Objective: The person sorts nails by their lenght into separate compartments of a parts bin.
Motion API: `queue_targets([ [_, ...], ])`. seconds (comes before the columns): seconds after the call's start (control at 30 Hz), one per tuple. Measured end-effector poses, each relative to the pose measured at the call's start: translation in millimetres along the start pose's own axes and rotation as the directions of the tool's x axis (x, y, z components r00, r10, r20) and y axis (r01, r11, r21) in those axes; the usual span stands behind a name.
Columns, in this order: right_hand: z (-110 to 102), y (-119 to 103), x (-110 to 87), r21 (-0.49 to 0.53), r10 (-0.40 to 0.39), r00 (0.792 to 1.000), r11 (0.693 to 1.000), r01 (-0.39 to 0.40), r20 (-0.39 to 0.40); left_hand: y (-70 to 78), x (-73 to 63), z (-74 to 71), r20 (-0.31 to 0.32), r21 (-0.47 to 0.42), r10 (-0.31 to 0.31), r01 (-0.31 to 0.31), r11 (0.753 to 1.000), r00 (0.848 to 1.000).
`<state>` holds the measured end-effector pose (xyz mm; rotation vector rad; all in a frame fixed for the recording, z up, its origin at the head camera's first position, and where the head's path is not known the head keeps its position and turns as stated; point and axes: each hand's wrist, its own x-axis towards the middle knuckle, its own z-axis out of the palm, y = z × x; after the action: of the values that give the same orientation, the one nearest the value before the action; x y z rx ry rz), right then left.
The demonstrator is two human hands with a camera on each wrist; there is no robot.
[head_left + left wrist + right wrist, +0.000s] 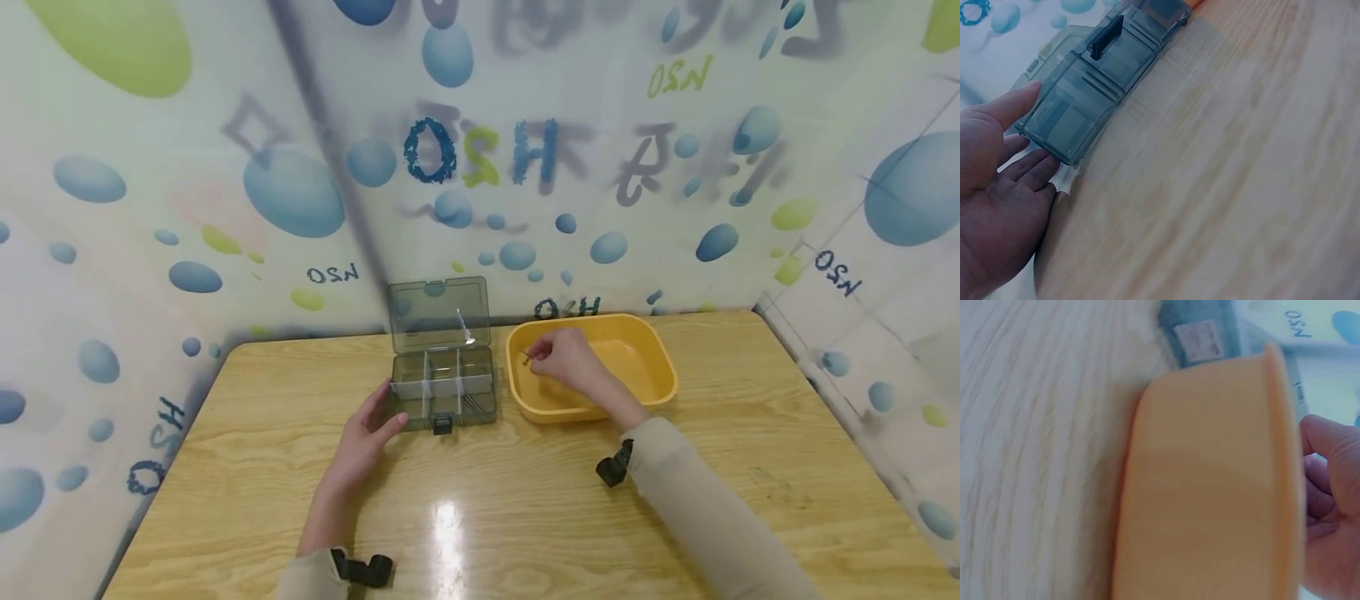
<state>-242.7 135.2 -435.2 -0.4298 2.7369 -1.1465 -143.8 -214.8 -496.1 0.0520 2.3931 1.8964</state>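
A see-through grey compartment box (pixel 443 387) stands with its lid (pixel 438 315) raised against the wall. At its left end, my left hand (pixel 362 442) touches the side with fairly straight fingers, the thumb at the front corner. Several thin metal pieces, perhaps screws (pixel 473 404), lie in the front right compartment. Over the left part of the yellow basin (pixel 592 415), my right hand (pixel 566 358) pinches a small, thin screw (pixel 527 357) between thumb and fingertips. In the right wrist view the basin wall hides the fingertips and what they hold.
The wooden table (pixel 525 508) meets a patterned wall (pixel 480 225) right behind the box and basin. A narrow gap separates box and basin. Dark wrist cameras (pixel 615 467) are strapped over both sleeves.
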Motion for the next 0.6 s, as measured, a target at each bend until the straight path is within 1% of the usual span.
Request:
queue_targets([
  [0.17,2,-14,-4.5,0.021,-0.035,0.999,0.999,0.036,-0.035,0.5,0.3,0.6,0.005,-0.006,0.002,-0.002,1.0,1.0],
  [0.33,10,-24,-7.2,0.066,-0.07,0.998,0.995,0.07,-0.006,-0.1,1.5,1.7,0.003,-0.013,0.009,-0.009,1.0,1.0],
  [0.43,16,-28,-7.6,0.078,-0.102,0.995,0.992,0.102,0.005,-0.1,1.7,1.7,-0.001,-0.013,0.012,-0.012,1.0,1.0],
  [0.6,24,-36,-6.0,0.099,-0.131,0.991,0.987,0.127,0.04,0.5,1.2,0.4,-0.003,-0.013,0.011,-0.011,1.0,1.0],
])
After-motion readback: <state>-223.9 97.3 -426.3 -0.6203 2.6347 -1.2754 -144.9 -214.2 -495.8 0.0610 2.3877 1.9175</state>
